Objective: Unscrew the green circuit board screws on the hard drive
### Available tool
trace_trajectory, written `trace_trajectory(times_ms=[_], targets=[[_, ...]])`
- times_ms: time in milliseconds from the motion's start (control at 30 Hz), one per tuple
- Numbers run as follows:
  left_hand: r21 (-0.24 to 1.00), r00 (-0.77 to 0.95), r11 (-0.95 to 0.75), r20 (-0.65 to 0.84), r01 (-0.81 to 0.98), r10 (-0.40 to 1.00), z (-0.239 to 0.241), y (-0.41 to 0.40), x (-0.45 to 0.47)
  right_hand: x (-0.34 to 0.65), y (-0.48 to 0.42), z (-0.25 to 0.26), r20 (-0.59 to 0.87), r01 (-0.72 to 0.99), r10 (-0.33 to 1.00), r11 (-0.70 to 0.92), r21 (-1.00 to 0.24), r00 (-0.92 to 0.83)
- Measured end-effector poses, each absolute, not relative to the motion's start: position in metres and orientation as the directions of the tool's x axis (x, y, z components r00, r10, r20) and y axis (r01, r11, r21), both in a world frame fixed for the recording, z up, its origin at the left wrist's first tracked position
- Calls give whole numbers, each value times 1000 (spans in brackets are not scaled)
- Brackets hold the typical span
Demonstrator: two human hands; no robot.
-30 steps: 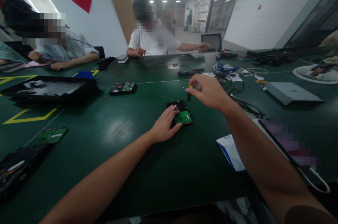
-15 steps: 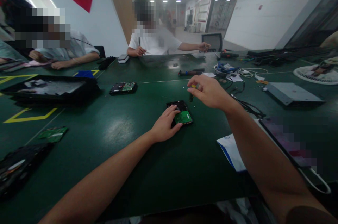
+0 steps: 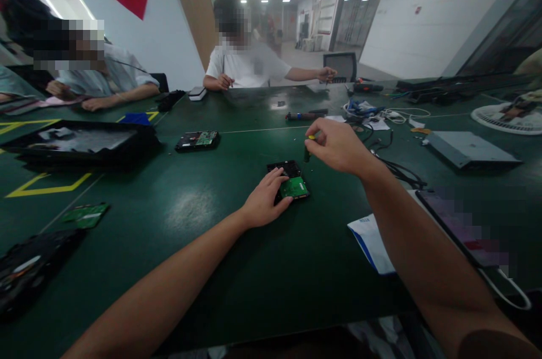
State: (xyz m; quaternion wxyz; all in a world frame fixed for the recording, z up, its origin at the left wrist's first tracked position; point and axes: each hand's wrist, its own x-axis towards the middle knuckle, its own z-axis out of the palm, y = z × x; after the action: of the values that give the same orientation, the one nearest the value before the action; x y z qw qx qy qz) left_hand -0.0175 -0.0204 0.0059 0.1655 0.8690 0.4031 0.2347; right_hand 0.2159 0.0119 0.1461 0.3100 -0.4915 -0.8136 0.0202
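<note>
A hard drive with a green circuit board lies on the table in front of me. My left hand holds it down from the left, thumb at the near edge and fingers across its top. To the right and slightly above the drive, my right hand is closed around a small screwdriver with a dark and yellow handle. Its tip is too small to make out, and it stands apart from the drive.
Another hard drive lies farther back, near black trays. At left are a loose green board and a dark device. Cables, a metal box, a white packet and a phone lie right. Two people sit opposite.
My right hand with the screwdriver has shifted very slightly right. The left hand and the hard drive stay where they were.
</note>
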Motion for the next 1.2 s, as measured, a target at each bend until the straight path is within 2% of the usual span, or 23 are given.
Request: trace_trajectory(times_ms=[167,367,600,933,1200], targets=[[485,562,-623,287,614,776,6,-21,-17,213,9,147,467,740,799,565,-365,-380],[470,565,-625,281,623,776,3,-20,-18,214,10,145,416,696,827,551,-461,-379],[482,565,-625,284,615,775,5,-20,-17,213,10,147,467,748,812,542,-384,-349],[464,570,-626,275,626,774,6,-21,-17,214,11,144,442,709,818,555,-435,-369],[474,566,-622,275,623,777,7,-22,-17,216,10,149,450,774,837,498,-390,-312]])
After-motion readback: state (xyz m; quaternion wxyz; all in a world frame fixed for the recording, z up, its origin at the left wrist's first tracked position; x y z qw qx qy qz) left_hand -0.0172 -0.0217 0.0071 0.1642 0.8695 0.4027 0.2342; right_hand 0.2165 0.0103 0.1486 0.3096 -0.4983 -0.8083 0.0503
